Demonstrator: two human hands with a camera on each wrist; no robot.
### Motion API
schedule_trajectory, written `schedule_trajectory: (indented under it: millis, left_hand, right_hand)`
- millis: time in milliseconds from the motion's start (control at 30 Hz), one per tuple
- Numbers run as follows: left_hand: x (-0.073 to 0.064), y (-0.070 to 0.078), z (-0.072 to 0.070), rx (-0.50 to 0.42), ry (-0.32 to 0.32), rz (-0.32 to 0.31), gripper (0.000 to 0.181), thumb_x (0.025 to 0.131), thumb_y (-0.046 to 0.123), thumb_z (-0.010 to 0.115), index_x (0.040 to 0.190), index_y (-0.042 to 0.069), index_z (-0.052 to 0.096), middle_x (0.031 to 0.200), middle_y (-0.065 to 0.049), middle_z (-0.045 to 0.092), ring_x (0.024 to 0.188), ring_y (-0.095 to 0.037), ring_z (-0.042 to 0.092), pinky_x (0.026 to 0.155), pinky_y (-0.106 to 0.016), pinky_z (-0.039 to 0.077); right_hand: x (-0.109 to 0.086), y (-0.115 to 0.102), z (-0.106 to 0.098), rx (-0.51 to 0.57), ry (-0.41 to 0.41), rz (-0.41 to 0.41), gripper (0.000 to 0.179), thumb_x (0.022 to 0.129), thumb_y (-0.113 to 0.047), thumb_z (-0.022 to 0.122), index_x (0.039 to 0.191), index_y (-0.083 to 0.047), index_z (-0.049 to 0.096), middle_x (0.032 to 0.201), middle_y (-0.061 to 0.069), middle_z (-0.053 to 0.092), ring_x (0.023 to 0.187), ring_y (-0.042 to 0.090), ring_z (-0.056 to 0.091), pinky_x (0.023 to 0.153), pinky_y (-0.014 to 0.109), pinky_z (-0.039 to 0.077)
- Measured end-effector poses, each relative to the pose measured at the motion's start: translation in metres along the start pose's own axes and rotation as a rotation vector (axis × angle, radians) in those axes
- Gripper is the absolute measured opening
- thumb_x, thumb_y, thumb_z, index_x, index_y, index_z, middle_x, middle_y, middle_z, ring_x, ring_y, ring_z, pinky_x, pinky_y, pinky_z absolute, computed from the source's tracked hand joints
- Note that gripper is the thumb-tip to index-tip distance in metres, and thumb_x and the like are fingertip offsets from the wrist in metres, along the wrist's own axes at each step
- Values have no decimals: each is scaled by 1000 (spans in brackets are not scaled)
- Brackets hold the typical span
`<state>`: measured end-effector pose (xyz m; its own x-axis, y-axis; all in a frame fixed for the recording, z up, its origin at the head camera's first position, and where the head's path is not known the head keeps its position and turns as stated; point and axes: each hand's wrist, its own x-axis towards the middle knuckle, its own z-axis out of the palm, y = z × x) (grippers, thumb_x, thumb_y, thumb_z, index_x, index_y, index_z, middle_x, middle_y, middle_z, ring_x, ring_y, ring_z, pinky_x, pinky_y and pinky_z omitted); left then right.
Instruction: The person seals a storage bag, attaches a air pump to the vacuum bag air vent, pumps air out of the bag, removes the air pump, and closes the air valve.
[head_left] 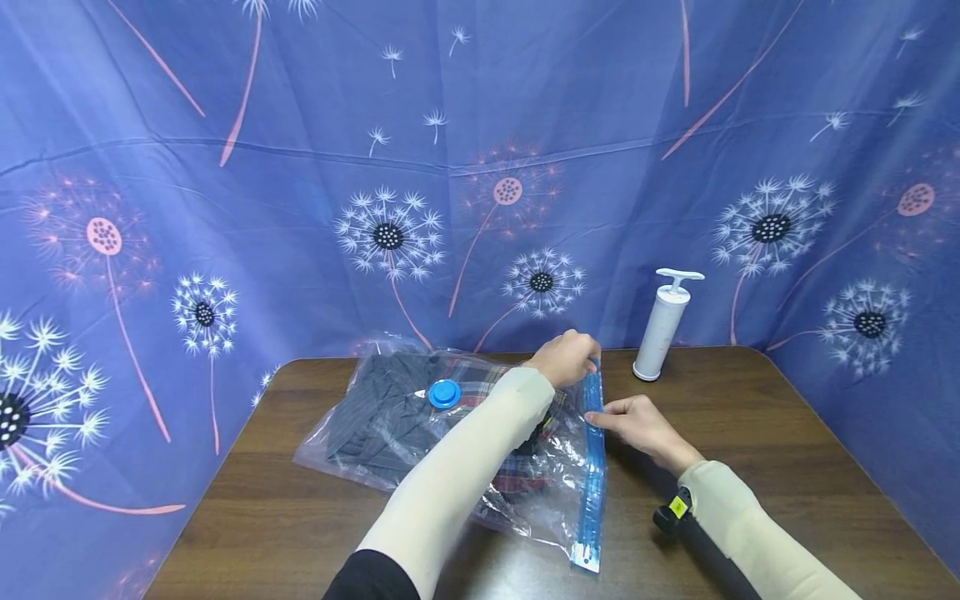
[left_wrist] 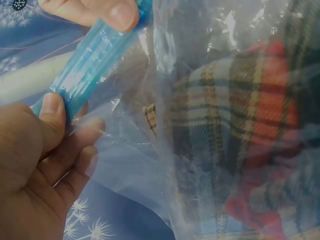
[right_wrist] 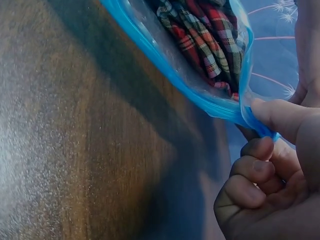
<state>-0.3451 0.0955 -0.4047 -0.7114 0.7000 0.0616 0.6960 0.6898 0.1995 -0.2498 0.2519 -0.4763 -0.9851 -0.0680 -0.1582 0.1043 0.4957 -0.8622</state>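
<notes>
A clear vacuum storage bag [head_left: 551, 500] lies on the table with a blue zip strip [head_left: 593, 475] down its right edge. Inside it are a dark striped garment [head_left: 375, 408] and a red plaid garment [left_wrist: 265, 85]. At the strip's far end, my left hand [head_left: 566, 358] pinches the blue edge between thumb and fingers. My right hand [head_left: 641, 429] pinches the same strip a little nearer. Seen from the right wrist, the bag's blue edges [right_wrist: 170, 75] stand apart, with plaid cloth between them. A white slider [head_left: 585, 557] sits at the strip's near end.
Behind the right hand, a white hand pump [head_left: 662, 329] stands upright near the table's back edge. The bag's round blue valve [head_left: 444, 393] faces up. A blue dandelion-print curtain [head_left: 480, 208] hangs behind the brown wooden table [head_left: 757, 417].
</notes>
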Motion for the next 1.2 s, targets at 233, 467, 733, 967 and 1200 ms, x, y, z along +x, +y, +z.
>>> schedule_trajectory:
  millis: [233,467,733,967,1200]
  left_hand:
    - [-1,-3,-2,-15,21,14,14,100,21,68,109,19,79,99,11,78,86,-3,71,72,-16,56]
    - [-4,-4,-5,-11,24,16,15,100,23,68,110,19,79,103,8,78,89,-5,72,74,-17,57]
    - [-3,-3,-5,-11,35,16,14,101,22,66,108,21,79,100,10,77,89,-4,71,75,-17,57]
    - [-2,-3,-4,9,50,15,15,101,24,66,110,21,79,102,10,77,92,-5,71,77,-19,58]
    - [-3,-3,-3,-4,44,10,19,101,25,65,114,20,78,106,8,78,94,-7,73,80,-18,58]
  right_hand:
    - [-6,-1,2,-1,-37,0,31,92,-34,78,89,-4,79,53,-10,40,52,8,37,46,22,29]
    - [-11,2,6,39,-74,19,30,91,-31,78,87,-2,78,51,-11,38,51,7,33,46,21,27]
    - [-19,4,12,52,-135,27,37,93,-31,77,68,-7,62,52,-10,37,50,8,30,46,20,25]
    - [-23,9,19,62,-127,53,36,91,-31,78,68,-8,63,54,-8,43,51,8,34,46,20,27]
    - [-25,8,21,64,-135,53,39,92,-31,77,67,-6,62,55,-5,47,52,8,39,47,20,32]
